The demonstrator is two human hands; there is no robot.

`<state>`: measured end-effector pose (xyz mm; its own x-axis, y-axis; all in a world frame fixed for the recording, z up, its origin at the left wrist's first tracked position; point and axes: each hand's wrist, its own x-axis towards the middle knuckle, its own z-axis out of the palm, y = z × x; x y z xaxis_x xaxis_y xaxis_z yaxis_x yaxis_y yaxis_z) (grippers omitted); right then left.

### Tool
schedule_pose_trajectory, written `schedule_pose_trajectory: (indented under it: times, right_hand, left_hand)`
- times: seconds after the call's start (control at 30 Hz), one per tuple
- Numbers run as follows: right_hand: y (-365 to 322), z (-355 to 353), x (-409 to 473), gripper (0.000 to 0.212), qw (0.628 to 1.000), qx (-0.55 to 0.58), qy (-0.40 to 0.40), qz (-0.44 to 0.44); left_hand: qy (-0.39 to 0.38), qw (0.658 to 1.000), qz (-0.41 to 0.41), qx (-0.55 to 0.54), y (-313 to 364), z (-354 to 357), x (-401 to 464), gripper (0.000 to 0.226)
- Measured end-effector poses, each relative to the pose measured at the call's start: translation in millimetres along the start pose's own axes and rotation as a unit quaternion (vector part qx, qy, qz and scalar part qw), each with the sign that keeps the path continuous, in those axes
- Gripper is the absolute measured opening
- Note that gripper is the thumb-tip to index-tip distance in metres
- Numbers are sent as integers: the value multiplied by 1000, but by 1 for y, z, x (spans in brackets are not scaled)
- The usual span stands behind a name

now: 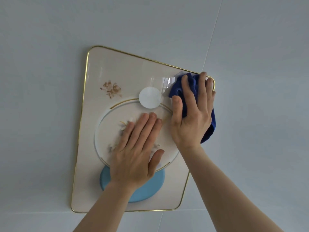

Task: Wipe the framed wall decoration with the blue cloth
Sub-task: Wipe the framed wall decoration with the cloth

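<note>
The framed decoration (117,77) hung on a pale tiled wall (50,30), its thin gold rim rounded at the corners, with bare wall all around. Its glossy cream face showed a round plate, a white disc and a blue circle. The right hand (192,114), fingers spread, pressed the bunched blue cloth (177,87) against the upper right corner. The left hand (137,151) lay flat, fingers together, on the middle

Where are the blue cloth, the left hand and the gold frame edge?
blue cloth (177,88): head view, bunched upper-left fold.
left hand (133,156): head view, back of hand.
gold frame edge (83,104): head view, left rim.
</note>
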<state>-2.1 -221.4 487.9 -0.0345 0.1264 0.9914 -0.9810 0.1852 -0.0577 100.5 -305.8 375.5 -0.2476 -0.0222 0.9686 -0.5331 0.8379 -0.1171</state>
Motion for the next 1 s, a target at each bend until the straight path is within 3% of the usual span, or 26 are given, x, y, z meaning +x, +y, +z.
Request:
schedule_pose_trajectory:
  times: [0.3,0.57,0.7,0.8,0.93,1.0]
  right_hand:
    - [13,-1,-3,29,994,-31,-5,-106]
    - [42,-27,9,29,966,-61,-91,-234]
    - [65,-42,14,42,947,-90,-128,-279]
    - [61,-41,6,43,966,-82,-98,-223]
    - [18,-16,-25,40,1000,-27,-13,0]
    - [17,-16,-28,40,999,-25,-22,-3]
  left_hand:
    - [11,1000,-4,9,2,-3,1,66]
    - [17,999,15,26,-4,-3,0,65]
    - [19,999,13,23,-2,-4,-1,64]
    - [20,999,11,25,-2,-4,-1,64]
    - [21,999,4,28,1,-2,-2,65]
    - [17,999,4,28,1,-1,-1,65]
